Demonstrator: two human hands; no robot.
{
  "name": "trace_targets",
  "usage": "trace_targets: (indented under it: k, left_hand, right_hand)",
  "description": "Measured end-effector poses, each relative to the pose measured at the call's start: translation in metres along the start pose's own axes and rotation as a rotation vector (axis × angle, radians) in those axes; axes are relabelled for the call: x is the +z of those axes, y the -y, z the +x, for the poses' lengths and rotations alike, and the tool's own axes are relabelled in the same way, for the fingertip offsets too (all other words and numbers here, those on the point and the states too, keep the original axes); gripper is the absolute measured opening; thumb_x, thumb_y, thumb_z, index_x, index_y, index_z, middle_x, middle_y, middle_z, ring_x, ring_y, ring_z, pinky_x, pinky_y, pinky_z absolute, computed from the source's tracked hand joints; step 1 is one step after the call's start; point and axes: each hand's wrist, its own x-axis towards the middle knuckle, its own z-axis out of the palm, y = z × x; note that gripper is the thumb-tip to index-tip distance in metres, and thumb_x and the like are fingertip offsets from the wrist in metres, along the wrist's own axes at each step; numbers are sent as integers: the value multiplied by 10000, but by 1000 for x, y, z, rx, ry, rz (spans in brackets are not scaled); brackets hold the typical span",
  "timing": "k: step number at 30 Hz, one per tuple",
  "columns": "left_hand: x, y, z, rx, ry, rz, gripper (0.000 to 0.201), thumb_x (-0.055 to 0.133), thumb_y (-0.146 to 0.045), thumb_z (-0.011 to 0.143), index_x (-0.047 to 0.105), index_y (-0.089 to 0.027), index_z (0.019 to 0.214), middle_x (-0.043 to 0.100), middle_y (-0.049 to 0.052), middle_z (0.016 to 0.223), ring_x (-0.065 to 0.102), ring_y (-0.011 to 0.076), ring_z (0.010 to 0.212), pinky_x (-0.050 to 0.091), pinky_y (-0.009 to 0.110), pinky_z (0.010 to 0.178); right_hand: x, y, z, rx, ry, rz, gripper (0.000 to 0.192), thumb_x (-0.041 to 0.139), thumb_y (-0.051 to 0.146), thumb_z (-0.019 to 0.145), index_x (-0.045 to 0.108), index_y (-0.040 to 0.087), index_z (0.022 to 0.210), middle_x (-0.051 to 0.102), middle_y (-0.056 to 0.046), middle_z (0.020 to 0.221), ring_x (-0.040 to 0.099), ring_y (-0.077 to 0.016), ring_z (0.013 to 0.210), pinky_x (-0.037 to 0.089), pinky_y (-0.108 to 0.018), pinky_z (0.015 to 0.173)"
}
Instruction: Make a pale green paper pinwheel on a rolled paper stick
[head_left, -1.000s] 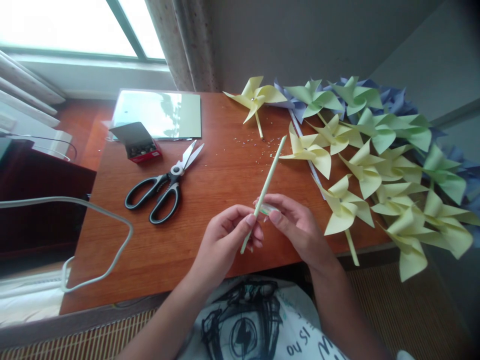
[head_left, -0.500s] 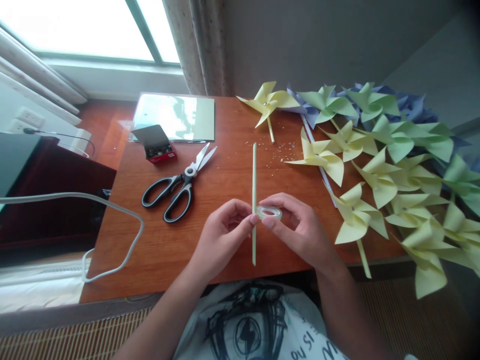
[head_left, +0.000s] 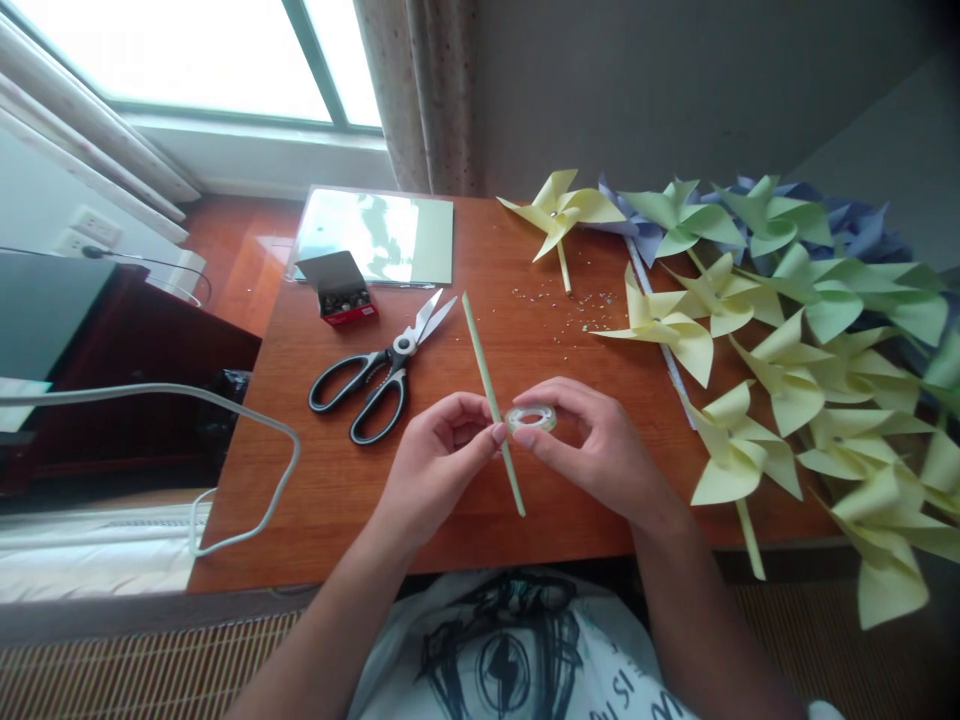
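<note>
The left hand (head_left: 439,465) held a pale paper stick (head_left: 482,365) pinched near its middle; its long axis ran away from the body, far end leaning left. Just right of the stick, the right hand (head_left: 600,450) gripped a tape roll (head_left: 548,416) by its edges. Whether tape joined stick and roll could not be told. Left of the stick, scissors (head_left: 405,345) lay with blades apart on the wooden desk (head_left: 465,550), and an open box (head_left: 349,309) stood farther off. Right of it lay paper pinwheels (head_left: 739,450); beyond it hung a curtain (head_left: 446,100).
</note>
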Motion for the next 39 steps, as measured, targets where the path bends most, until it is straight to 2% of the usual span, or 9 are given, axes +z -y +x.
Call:
trace_targets:
  k: [8,13,15,17,20,25,31,35,39]
  left_hand:
    - [-7,-10,-3,45,-90,-73,182,848,-209,744,704,-156,842,667,-7,792,601,88,677,519,168,643]
    - [-11,-28,-15,-24,-125,-268,181,851,-209,740,719,-155,851,666,0,818,618,78,682,537,146,624]
    - [-14,-36,-22,-27,-147,-306,182,852,-203,738,732,-155,867,680,5,848,634,80,697,556,145,633]
    - [-15,-42,-29,-12,-170,-311,183,857,-208,735,744,-157,870,691,4,853,642,81,702,564,140,634]
    - [-16,-50,-39,10,-178,-283,196,878,-216,710,749,-174,851,715,4,857,662,93,716,571,136,633]
    - [-15,-51,-43,33,-213,-210,223,890,-222,691,748,-194,860,735,6,867,664,99,704,584,147,639]
    - [-22,-44,-40,61,-230,-159,218,887,-230,698,744,-186,857,703,-3,864,635,82,676,573,138,620]
    - [-27,-36,-35,70,-222,-116,193,871,-216,722,731,-184,850,704,-2,851,636,82,674,554,129,605]
    - [-28,-27,-24,64,-164,-63,163,850,-214,757,716,-182,845,696,-9,807,617,67,659,521,111,597]
  right_hand:
    - [6,-6,20,94,90,65,316,741,452,864,726,199,1053,731,-63,1061,685,-211,956,540,-316,800]
    - [18,-8,30,94,100,412,393,463,490,1017,719,193,998,738,-63,1016,684,-192,942,537,-311,816]
    - [32,-9,34,58,62,300,250,557,380,984,714,189,946,733,-52,962,677,-184,912,526,-297,809]
    - [50,-7,37,-69,122,119,152,616,283,940,715,184,999,715,-54,975,661,-183,889,515,-292,783]
    - [77,-2,39,-310,234,-182,211,701,301,871,698,211,1061,659,-44,1022,613,-198,937,496,-306,845]
    - [100,11,33,-327,248,-544,110,612,305,900,642,212,952,624,-40,975,555,-208,872,449,-294,681]
    - [67,9,7,-156,130,-816,104,573,249,942,629,193,875,641,-72,947,569,-238,919,447,-331,716]
    - [35,4,-16,61,16,-977,237,555,363,976,636,204,821,644,-70,895,593,-249,897,423,-349,647]
    - [24,11,-26,161,-26,-1046,209,639,420,925,640,212,900,657,-72,941,603,-273,928,435,-362,644]
